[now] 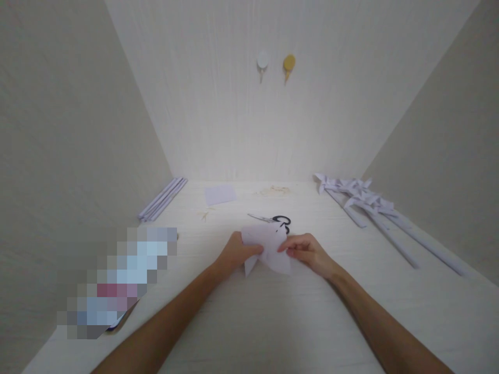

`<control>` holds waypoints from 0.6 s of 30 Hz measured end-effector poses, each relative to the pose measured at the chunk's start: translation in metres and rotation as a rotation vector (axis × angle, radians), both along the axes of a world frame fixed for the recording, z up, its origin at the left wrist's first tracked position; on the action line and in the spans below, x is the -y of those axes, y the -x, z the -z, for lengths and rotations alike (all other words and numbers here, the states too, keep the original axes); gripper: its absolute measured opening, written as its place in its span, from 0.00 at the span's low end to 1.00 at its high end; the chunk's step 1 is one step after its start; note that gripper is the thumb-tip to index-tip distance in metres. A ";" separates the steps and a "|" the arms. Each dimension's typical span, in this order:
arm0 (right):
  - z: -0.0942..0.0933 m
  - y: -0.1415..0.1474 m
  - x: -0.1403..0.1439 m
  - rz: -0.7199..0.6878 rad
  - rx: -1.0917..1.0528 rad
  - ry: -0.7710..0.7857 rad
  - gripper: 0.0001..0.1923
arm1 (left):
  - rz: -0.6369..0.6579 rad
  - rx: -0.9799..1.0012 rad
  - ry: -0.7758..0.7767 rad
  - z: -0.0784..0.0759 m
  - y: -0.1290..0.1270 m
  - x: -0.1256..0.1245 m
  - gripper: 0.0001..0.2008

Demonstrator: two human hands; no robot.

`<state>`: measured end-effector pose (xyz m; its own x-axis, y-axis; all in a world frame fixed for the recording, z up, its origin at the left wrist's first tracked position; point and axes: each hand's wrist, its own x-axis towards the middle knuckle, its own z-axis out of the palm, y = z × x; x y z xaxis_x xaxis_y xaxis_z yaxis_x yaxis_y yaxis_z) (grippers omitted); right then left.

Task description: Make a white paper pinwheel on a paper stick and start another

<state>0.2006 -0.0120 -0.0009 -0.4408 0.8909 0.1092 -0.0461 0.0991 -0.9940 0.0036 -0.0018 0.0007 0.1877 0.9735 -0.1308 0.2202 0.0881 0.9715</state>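
A white sheet of paper (273,259), cut and partly curled like a pinwheel, is held above the table in front of me. My left hand (234,253) grips its left side, the thumb lying across the front near the middle. At the right edge, my right hand (312,253) has its thumb and fingers closed on the paper. Just beyond the paper lies a pair of scissors (281,219) with black handles, blades pointing left. The paper covers part of the scissors.
Rolled paper sticks (163,200) lie at the back left, beside a small paper piece (220,195). Several paper pinwheels (366,195) on sticks lie at the right. A device with a blurred screen (132,275) leans at the left. Two hooks, white (262,61) and yellow (289,62), are on the wall.
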 end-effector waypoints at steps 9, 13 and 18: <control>0.005 -0.012 -0.007 -0.199 0.026 0.067 0.07 | 0.052 -0.003 -0.044 0.003 0.002 -0.001 0.13; -0.004 -0.009 -0.004 -0.170 0.097 0.005 0.04 | 0.079 -0.042 -0.063 0.000 -0.001 0.003 0.12; -0.002 -0.005 -0.003 -0.028 0.141 0.041 0.05 | 0.117 -0.099 -0.110 -0.002 -0.005 0.006 0.11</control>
